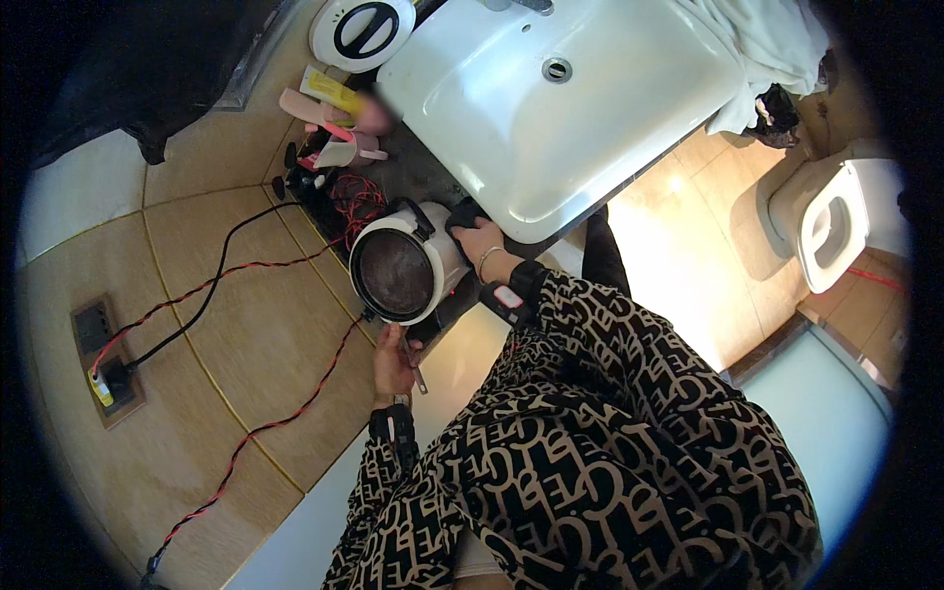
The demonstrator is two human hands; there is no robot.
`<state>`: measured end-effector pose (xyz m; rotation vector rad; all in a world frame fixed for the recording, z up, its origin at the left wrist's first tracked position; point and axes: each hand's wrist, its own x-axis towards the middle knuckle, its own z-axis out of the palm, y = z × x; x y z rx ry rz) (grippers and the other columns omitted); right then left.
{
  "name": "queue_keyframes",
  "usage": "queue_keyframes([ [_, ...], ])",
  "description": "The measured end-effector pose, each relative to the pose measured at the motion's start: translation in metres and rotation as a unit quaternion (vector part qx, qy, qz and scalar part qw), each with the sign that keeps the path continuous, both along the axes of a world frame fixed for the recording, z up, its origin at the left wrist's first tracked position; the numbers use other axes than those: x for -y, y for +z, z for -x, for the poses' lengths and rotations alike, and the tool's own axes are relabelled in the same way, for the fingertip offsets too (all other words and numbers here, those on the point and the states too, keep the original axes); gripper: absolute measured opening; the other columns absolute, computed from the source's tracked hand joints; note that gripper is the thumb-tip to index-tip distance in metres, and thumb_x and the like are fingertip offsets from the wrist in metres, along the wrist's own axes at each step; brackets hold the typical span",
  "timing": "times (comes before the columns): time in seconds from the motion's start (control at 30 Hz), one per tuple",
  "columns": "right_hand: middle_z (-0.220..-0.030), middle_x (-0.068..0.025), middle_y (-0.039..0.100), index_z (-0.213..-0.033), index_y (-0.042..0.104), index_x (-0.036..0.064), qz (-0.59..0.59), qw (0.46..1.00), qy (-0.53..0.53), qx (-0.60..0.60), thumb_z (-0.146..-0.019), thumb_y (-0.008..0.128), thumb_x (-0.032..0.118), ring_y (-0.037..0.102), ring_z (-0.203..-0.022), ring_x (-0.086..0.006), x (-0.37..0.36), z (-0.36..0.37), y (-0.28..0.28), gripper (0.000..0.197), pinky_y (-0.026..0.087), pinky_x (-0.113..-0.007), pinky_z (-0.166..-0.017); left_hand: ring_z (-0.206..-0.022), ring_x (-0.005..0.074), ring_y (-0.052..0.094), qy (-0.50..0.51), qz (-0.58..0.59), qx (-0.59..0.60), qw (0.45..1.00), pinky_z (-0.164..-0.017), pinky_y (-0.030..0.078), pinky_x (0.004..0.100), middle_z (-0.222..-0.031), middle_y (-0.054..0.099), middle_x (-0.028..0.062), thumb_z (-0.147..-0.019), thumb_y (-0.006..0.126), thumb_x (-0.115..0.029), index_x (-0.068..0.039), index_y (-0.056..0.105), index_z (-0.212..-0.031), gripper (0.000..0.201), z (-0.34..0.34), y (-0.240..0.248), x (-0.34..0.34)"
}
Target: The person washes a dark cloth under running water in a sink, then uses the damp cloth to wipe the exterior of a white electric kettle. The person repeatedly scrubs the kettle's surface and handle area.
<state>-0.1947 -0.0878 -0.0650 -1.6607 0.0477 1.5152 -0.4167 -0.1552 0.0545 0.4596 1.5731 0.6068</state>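
A white electric cooker with a black rim and a dark, stained round inside or face stands on the dark counter, its black handle at the top. My right hand presses a bunched black cloth against or just beside the cooker's right side; its fingertips are partly hidden. Below the cooker's near rim, my left hand is closed around a thin metal utensil handle with a hole at its end. The utensil's other end is hidden. Its fingers are touching or very near the cooker.
The white sink lies to the right of the cooker. A round white lid with a black handle, a pink cup and tangled red-black cable sit behind. Cords run to a wall socket. A toilet stands far right.
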Motion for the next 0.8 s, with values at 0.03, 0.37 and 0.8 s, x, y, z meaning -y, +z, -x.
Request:
queue_keyframes([
  [0.03,-0.114,-0.0210,0.059,-0.120,0.050,-0.0103,0.004,1.000,-0.002,0.020,-0.071,0.072,0.019,0.056,-0.106,-0.0271,0.001,0.002,0.003,0.061,0.041,-0.032,-0.092,-0.057,0.0139,0.057,0.001,-0.002,0.000,1.000,-0.044,0.038,0.0252,-0.100,0.060,0.0012,-0.092,0.057,-0.030,-0.010,0.054,-0.108,0.026,0.003,-0.002,0.001],
  [0.37,-0.106,-0.0230,0.061,-0.113,0.056,-0.0055,-0.018,0.999,0.045,0.006,-0.075,0.067,0.023,0.058,-0.098,-0.0315,-0.010,-0.010,0.023,0.049,0.044,-0.035,-0.085,-0.058,0.0141,0.058,-0.005,-0.008,0.011,1.000,-0.042,0.038,0.0252,-0.100,0.060,0.0016,-0.092,0.057,-0.031,-0.010,0.053,-0.106,0.025,0.003,-0.006,0.001],
  [0.8,-0.113,-0.0258,0.057,-0.121,0.053,0.0005,-0.082,0.966,0.148,0.194,-0.082,0.056,0.021,0.054,-0.108,-0.0393,0.000,0.005,-0.013,0.044,0.043,-0.039,-0.093,-0.059,0.0139,0.058,-0.007,-0.023,0.006,1.000,-0.043,0.038,0.0260,-0.100,0.061,0.0013,-0.092,0.056,-0.029,-0.009,0.054,-0.106,0.024,0.005,-0.005,0.002],
])
